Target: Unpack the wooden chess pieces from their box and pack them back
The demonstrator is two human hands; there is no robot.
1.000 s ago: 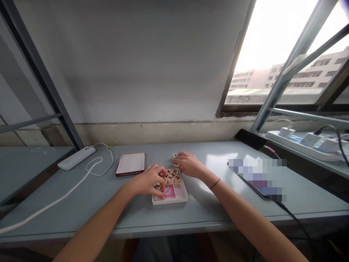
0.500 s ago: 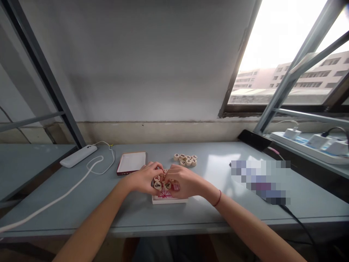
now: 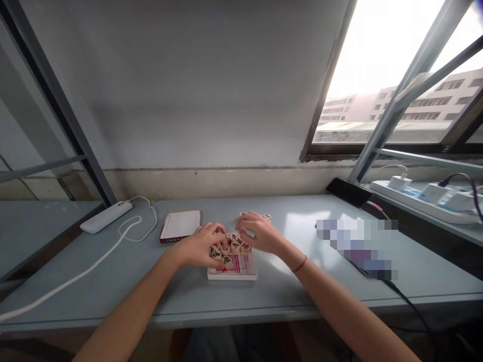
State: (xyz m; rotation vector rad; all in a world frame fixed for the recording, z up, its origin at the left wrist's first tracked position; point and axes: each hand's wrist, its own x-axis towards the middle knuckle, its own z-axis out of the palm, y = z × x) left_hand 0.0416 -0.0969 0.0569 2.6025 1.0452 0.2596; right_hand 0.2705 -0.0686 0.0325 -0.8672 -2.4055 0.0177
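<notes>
A small white box with red-lined paper inside sits near the front of the grey table. Round wooden chess pieces with red and black characters fill its far half. My left hand lies at the box's left edge, fingers curled around the leftmost pieces. My right hand hovers just above the box's far right corner, fingers apart and slightly blurred, with nothing seen in it. A few loose pieces lie on the table just beyond it, partly hidden by the hand.
The box lid, dark red outside and white inside, lies left of the box. Farther left sits a white power strip with a cable. At right lie a blurred-out flat item, a dark cable and chargers under the window.
My right hand went from the loose pile to the box, met my left hand over the pieces, and has now lifted back toward the pile. More pieces lie in the box.
</notes>
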